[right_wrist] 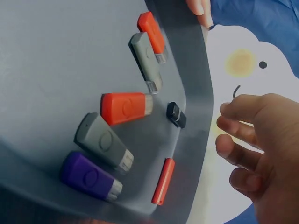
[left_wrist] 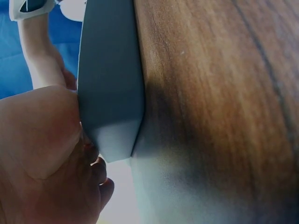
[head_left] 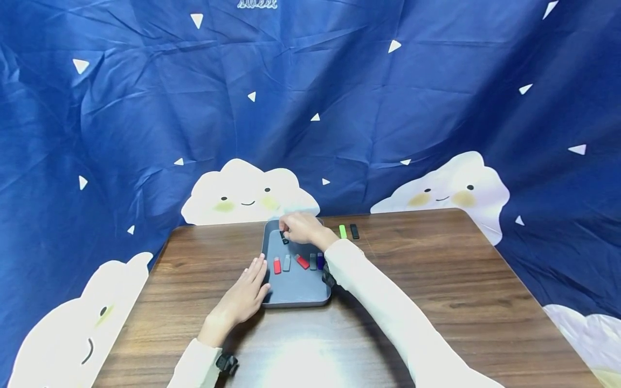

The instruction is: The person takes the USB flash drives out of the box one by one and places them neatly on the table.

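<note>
A grey tray (head_left: 296,293) on the table holds several USB flash drives. My left hand (head_left: 241,295) rests along the tray's left rim with straight fingers; its palm lies at the tray's wall (left_wrist: 110,70) in the left wrist view. Over the far end of the tray is my right hand (head_left: 302,227), fingers loosely bent with nothing between them in the right wrist view. A small black flash drive (right_wrist: 176,115) lies nearest its fingertips. Around it lie a red drive (right_wrist: 126,108), a grey drive (right_wrist: 105,142), a purple drive (right_wrist: 91,177) and a slim red stick (right_wrist: 163,182).
Beyond the tray's right side, a green flash drive (head_left: 343,231) and a black one (head_left: 354,231) lie on the wooden table (head_left: 436,280). A blue curtain (head_left: 339,108) with white clouds hangs behind the table's far edge.
</note>
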`<state>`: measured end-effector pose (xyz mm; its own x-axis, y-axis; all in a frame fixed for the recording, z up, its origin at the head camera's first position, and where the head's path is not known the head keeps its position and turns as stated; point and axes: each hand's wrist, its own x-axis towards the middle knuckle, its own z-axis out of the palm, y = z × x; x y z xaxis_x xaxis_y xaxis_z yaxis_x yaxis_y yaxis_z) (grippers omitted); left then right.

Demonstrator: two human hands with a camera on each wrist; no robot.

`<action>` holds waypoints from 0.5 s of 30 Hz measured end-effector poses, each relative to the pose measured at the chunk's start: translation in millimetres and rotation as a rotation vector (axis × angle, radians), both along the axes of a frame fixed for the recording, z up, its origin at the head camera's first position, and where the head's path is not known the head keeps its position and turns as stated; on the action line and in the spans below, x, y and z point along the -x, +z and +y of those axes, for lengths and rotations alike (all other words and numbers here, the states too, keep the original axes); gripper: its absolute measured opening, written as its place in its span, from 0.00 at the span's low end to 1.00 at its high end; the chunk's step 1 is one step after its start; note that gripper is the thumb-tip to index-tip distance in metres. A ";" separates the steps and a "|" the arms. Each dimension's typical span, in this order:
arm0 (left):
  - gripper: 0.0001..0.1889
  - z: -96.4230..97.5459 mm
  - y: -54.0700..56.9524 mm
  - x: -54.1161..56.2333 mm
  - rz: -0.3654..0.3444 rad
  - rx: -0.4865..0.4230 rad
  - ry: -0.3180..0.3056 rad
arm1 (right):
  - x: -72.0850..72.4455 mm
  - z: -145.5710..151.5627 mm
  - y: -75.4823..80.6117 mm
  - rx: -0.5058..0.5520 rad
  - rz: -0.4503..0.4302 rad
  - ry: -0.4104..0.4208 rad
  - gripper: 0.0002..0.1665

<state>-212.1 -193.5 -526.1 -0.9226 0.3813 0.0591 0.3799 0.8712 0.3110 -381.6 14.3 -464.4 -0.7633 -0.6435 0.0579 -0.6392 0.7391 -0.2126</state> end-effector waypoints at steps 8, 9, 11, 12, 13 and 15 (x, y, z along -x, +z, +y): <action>0.33 -0.4 2.1 0.0 0.018 -0.007 -0.001 | 3.2 -5.8 -8.9 -0.030 -0.006 -0.037 0.13; 0.33 -0.5 1.9 -0.3 0.017 -0.004 -0.001 | 3.3 -6.1 -10.4 -0.034 -0.006 -0.040 0.14; 0.33 -0.5 1.3 -0.6 0.015 -0.003 0.001 | 2.6 -6.7 -12.7 -0.039 -0.011 -0.041 0.15; 0.33 -0.3 1.2 -0.8 0.015 -0.002 0.001 | 2.2 -6.8 -13.7 -0.037 -0.015 -0.041 0.16; 0.33 -0.2 1.0 -0.9 0.013 -0.003 0.001 | 1.6 -6.8 -14.7 -0.039 -0.021 -0.042 0.17; 0.33 0.3 1.3 -1.0 0.013 -0.005 -0.001 | 0.5 -6.0 -17.1 -0.045 -0.034 -0.043 0.18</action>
<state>-211.1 -193.2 -524.9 -0.9212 0.3822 0.0726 0.3851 0.8691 0.3105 -382.1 8.3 -481.5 -0.7912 -0.6115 0.0033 -0.5997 0.7748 -0.2001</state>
